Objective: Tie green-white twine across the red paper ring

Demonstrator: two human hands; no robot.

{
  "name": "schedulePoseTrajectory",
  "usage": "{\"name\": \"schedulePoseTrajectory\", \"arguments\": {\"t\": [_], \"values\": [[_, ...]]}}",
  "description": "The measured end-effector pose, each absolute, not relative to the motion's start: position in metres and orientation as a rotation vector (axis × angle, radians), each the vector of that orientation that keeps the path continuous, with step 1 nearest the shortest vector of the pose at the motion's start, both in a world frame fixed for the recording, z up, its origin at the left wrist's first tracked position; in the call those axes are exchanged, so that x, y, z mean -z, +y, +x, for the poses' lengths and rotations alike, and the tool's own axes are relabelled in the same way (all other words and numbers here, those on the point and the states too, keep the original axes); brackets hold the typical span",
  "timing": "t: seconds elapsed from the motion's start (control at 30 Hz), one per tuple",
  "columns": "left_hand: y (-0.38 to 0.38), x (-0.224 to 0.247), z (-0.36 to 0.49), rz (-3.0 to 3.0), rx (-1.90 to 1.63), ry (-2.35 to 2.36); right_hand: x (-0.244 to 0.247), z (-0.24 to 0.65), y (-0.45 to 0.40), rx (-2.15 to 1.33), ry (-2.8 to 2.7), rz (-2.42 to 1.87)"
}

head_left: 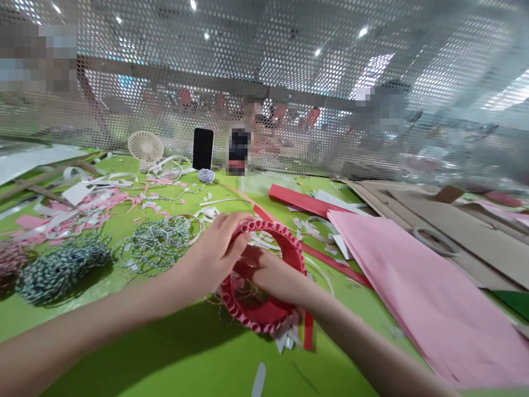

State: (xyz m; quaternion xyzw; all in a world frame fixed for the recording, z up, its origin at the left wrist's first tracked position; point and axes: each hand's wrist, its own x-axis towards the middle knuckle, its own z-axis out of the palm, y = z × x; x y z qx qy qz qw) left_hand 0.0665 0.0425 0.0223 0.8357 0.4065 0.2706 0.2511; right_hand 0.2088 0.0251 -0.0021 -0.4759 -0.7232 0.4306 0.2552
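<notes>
Pinching the wall of the red ring [291, 251] from both sides looks like the step in hand, and it seems best done with light, even pressure, so that the small loops around its edge are not crushed and the band stays round. The ring is tilted up at the centre of the frame, above the green table [165, 364]. The left hand [225, 242] grips its upper left rim from outside, fingers bent over the edge; the right hand [264, 270] reaches through the opening toward the inner left wall, but its fingertips are hidden, so I cannot tell whether it grips. Spreading the inner fingers as a backing would probably prevent a dent. By count, there is one ring, with too many loops to number surely; one cream fan [145, 146] and one black-screened phone [203, 149] toward the upper left; one small cord ball [206, 176] below the phone; two green-and-white cord heaps [66, 270] at left; one tape roll [436, 241] at right. One broad red strip [306, 201] lies above the pink paper [430, 292], whose layers cannot be counted, nor can the scraps [78, 212].
</notes>
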Motion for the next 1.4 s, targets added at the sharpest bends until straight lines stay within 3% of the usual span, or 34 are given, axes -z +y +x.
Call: {"name": "schedulePoseTrajectory", "arguments": {"t": [0.17, 0.33, 0.5, 0.67, 0.97, 1.17, 1.3, 1.4], "values": [[0.057, -0.031, 0.058, 2.253, -0.689, 1.211, -0.011, 0.216, 0.025, -1.266, -1.756, -1.339], [0.087, -0.037, 0.04, 2.086, -0.517, 1.362, -0.038, 0.246, 0.028, -1.456, -1.183, -0.931], [0.1, -0.035, 0.027, 2.008, -0.515, 1.368, -0.061, 0.283, 0.037, -1.079, -0.974, -0.939], [0.09, -0.046, 0.029, 1.937, -0.477, 1.293, -0.043, 0.297, 0.05, -0.77, -1.204, -1.209], [0.088, -0.06, 0.02, 2.086, -0.24, 1.306, -0.06, 0.294, 0.034, -0.57, -1.105, -1.123], [0.09, -0.068, 0.012, 2.139, -0.289, 1.363, -0.063, 0.275, 0.023, 0.104, -1.567, -1.382], [0.087, -0.068, 0.014, 2.232, -0.192, 1.381, -0.055, 0.204, 0.022, -0.603, -2.288, -1.112], [0.089, -0.065, 0.013, 2.325, -0.23, 1.377, -0.036, 0.15, 0.044, -0.529, -2.646, -1.142]]}}
